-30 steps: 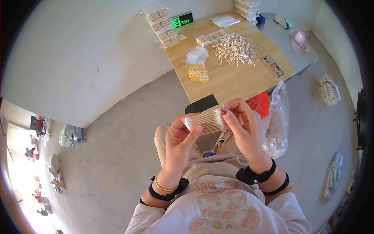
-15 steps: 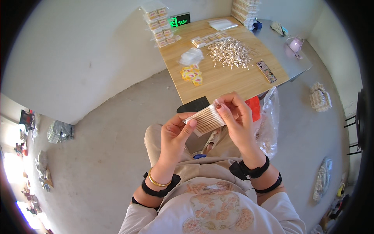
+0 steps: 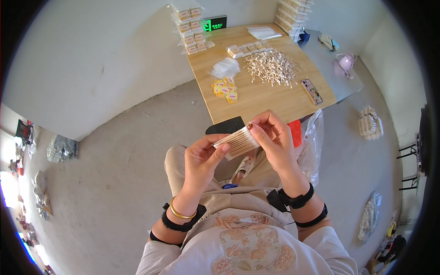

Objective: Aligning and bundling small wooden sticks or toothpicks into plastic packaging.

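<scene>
A flat bundle of cotton swabs (image 3: 241, 144), with pale sticks side by side and white tips, is held above my lap. My left hand (image 3: 202, 156) pinches its left end between thumb and fingers. At the other end, my right hand (image 3: 274, 137) grips it the same way, thumb on the near face. Whether a clear bag wraps the swabs, I cannot tell. Beyond my hands, a loose heap of cotton swabs (image 3: 271, 67) lies on the wooden table (image 3: 256, 98). Left of the heap are yellow printed cards (image 3: 225, 89) and clear plastic bags (image 3: 225, 68).
A row of filled packs (image 3: 250, 49) lies behind the heap. Stacked packs (image 3: 191, 31) stand at the back left, with a taller stack (image 3: 292, 19) at the back right. A phone (image 3: 312, 91) rests near the table's right edge. A clear plastic sack (image 3: 313, 146) hangs right of my knees.
The swab bundle has tilted slightly, showing its face more edge-on, and both hands have shifted a little left with it. My grip at both ends stays the same.
</scene>
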{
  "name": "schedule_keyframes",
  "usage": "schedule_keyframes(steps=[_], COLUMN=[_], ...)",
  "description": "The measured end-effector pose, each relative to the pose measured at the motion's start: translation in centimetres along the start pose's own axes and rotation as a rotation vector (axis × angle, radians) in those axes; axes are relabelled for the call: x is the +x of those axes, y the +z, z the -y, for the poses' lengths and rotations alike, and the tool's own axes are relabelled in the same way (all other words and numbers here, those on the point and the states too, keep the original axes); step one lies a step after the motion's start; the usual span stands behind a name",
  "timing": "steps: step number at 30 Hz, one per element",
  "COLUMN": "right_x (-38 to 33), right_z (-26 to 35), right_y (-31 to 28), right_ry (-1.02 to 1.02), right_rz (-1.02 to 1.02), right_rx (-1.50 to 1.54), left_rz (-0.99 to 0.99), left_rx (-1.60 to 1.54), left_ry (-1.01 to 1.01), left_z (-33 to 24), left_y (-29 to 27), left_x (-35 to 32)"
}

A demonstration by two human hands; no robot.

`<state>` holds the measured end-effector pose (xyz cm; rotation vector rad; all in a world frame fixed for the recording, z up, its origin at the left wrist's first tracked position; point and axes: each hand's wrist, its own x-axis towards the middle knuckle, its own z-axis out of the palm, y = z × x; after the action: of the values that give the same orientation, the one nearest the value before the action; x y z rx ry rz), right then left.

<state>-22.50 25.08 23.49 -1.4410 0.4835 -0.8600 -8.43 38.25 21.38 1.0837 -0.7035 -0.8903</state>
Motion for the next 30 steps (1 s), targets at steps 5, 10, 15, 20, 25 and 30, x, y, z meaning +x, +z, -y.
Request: schedule_keyframes(steps=[5, 10, 15, 20, 25, 30], right_x=[0.3, 0.6, 0.8, 1.0, 0.9, 1.1], right_z=[0.5, 0.5, 0.5, 1.8, -0.3, -0.4], right_y=[0.2, 0.4, 0.1, 0.3, -0.2, -0.5], right_ry=[0.042, 0.007, 0.034, 0.085, 0.079, 0.069], right_rz=[-0.001, 0.028, 0.043, 0.031, 0.079, 0.093], right_rx=[0.025, -0.058, -0.015, 0.003, 0.023, -0.079], left_rz=[-0.004, -0.013, -0.006, -0.015, -0.046, 0.163], left_rx=[-0.002, 0.078, 0.130, 0.084, -0.155, -0.080], left_ry=[0.014, 0.022, 0.052, 0.043, -0.006, -0.092], left_z=[-0.4, -0.7, -1.4, -1.4, -0.5, 0.2], left_y=[-0.2, -0.7, -0.4, -0.8, -0.7, -1.2], left_x=[0.1, 0.3, 0.4, 0.4, 1.0, 1.0])
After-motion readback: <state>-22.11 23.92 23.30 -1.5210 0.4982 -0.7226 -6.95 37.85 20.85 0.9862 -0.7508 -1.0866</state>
